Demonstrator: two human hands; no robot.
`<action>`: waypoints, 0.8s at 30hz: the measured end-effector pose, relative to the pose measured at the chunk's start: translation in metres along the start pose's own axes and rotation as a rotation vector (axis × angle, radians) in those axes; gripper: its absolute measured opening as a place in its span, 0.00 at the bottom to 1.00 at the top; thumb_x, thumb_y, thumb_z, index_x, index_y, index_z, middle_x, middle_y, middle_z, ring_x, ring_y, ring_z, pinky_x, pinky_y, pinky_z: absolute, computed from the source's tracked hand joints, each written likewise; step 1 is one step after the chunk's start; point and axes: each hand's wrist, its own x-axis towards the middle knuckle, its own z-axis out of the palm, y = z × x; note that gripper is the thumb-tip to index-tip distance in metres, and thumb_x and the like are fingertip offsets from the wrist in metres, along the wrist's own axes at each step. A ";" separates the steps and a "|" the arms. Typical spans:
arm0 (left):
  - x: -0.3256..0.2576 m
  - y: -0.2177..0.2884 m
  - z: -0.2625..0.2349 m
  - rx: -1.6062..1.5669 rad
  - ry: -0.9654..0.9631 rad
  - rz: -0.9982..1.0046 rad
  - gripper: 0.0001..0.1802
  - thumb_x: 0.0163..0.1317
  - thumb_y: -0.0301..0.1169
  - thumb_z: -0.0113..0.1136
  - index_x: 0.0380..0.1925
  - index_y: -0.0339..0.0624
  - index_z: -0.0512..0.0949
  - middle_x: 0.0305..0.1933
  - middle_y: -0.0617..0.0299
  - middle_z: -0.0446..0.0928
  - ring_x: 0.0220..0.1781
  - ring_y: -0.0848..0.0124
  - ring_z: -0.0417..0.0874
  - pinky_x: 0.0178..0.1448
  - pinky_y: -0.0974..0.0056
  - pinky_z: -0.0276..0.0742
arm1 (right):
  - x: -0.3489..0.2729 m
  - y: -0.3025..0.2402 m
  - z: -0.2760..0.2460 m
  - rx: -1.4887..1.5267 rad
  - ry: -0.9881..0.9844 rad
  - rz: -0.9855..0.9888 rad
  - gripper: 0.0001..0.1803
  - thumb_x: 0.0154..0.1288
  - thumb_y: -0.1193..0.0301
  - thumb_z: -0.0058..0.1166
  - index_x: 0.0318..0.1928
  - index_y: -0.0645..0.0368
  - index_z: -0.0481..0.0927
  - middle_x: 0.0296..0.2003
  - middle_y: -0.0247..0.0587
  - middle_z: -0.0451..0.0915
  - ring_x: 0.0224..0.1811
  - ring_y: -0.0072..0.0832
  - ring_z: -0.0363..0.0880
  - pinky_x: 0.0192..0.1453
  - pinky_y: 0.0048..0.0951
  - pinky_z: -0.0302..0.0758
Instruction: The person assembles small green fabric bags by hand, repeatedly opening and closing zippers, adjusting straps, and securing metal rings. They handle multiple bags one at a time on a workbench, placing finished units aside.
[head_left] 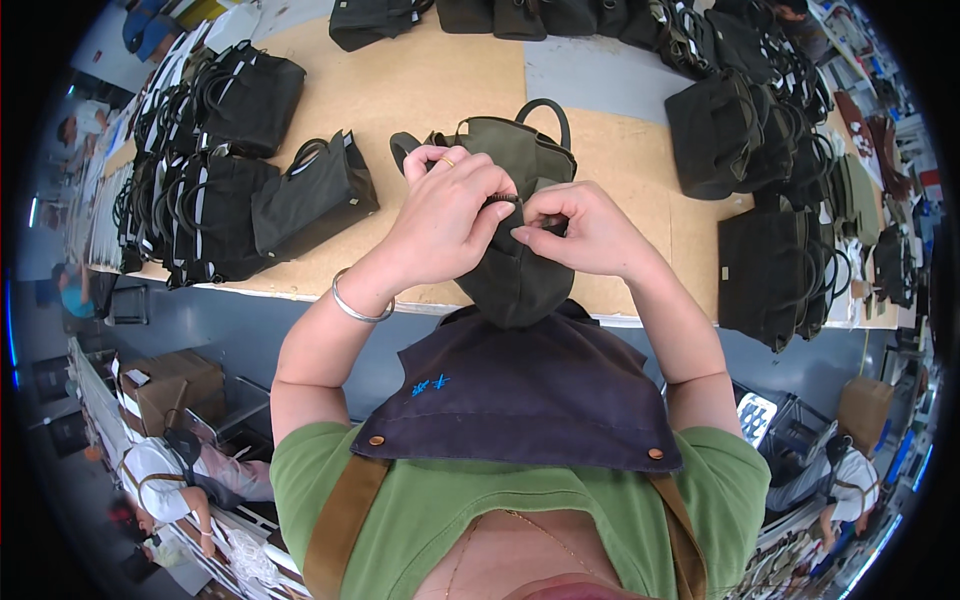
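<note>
A dark olive-green handbag (520, 285) sits at the table's near edge in front of my body, its loop handles pointing away and its greenish lining showing at the mouth. My left hand (450, 205) is closed on the bag, thumb and fingers pinching a dark toothed strip that looks like a zipper. Just to the right, my right hand (580, 225) pinches the bag's edge between thumb and forefinger. The two hands are close together but apart. Whether a small zipper pull lies between the right fingertips is hidden.
On the tan tabletop (420, 80), several dark handbags (225, 205) are packed at the left, with one bag (315, 195) standing nearer me. More bags (770, 265) line the right side and far edge. People sit at work behind me, near a brown carton (175, 385).
</note>
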 end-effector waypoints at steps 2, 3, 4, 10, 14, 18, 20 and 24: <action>0.000 0.000 0.002 -0.008 -0.001 -0.001 0.03 0.58 0.26 0.57 0.33 0.44 0.75 0.29 0.63 0.69 0.38 0.65 0.70 0.57 0.58 0.53 | -0.001 0.001 0.002 0.034 0.011 0.020 0.10 0.56 0.71 0.62 0.23 0.60 0.76 0.16 0.32 0.72 0.19 0.19 0.65 0.24 0.25 0.63; 0.001 0.000 0.002 -0.012 -0.001 -0.001 0.03 0.58 0.26 0.57 0.33 0.44 0.75 0.29 0.64 0.69 0.38 0.65 0.70 0.57 0.58 0.53 | -0.002 0.001 0.003 0.051 0.016 0.030 0.10 0.56 0.71 0.63 0.23 0.59 0.75 0.16 0.31 0.72 0.19 0.19 0.65 0.24 0.25 0.63; 0.001 0.000 0.001 -0.016 -0.011 -0.006 0.03 0.58 0.26 0.57 0.33 0.44 0.75 0.29 0.64 0.69 0.38 0.66 0.70 0.57 0.58 0.53 | -0.002 0.003 0.003 0.049 0.018 0.015 0.10 0.56 0.71 0.63 0.23 0.59 0.75 0.17 0.31 0.72 0.19 0.18 0.65 0.24 0.25 0.63; 0.006 -0.004 -0.003 -0.042 -0.046 -0.008 0.03 0.59 0.28 0.59 0.33 0.45 0.76 0.30 0.65 0.72 0.36 0.68 0.72 0.57 0.60 0.54 | -0.002 0.009 0.000 0.142 0.019 0.061 0.07 0.58 0.71 0.62 0.29 0.59 0.77 0.23 0.27 0.76 0.19 0.11 0.65 0.22 0.20 0.61; 0.014 -0.002 0.003 -0.152 0.034 -0.066 0.06 0.56 0.26 0.63 0.33 0.46 0.76 0.32 0.67 0.72 0.35 0.71 0.74 0.55 0.62 0.56 | -0.007 0.010 -0.007 0.223 0.040 0.196 0.04 0.61 0.73 0.60 0.36 0.60 0.80 0.28 0.24 0.77 0.20 0.07 0.64 0.21 0.17 0.59; 0.019 -0.007 0.007 -0.224 0.024 -0.050 0.09 0.53 0.25 0.67 0.33 0.47 0.77 0.33 0.70 0.72 0.34 0.73 0.74 0.55 0.63 0.57 | -0.014 0.023 -0.010 0.348 0.090 0.194 0.06 0.65 0.75 0.56 0.41 0.60 0.80 0.30 0.23 0.76 0.20 0.05 0.62 0.23 0.15 0.59; 0.020 -0.008 0.010 -0.211 0.032 -0.006 0.07 0.54 0.26 0.67 0.31 0.47 0.78 0.33 0.70 0.71 0.33 0.73 0.74 0.56 0.62 0.57 | -0.016 0.031 -0.010 0.379 0.085 0.149 0.06 0.67 0.75 0.53 0.42 0.60 0.79 0.30 0.23 0.76 0.21 0.05 0.61 0.25 0.14 0.59; 0.019 -0.005 0.014 -0.187 0.076 0.024 0.05 0.54 0.27 0.66 0.29 0.47 0.78 0.32 0.69 0.71 0.32 0.73 0.74 0.57 0.61 0.56 | -0.017 0.033 -0.014 0.326 0.061 0.088 0.06 0.71 0.74 0.50 0.43 0.61 0.79 0.31 0.22 0.76 0.23 0.05 0.60 0.27 0.13 0.59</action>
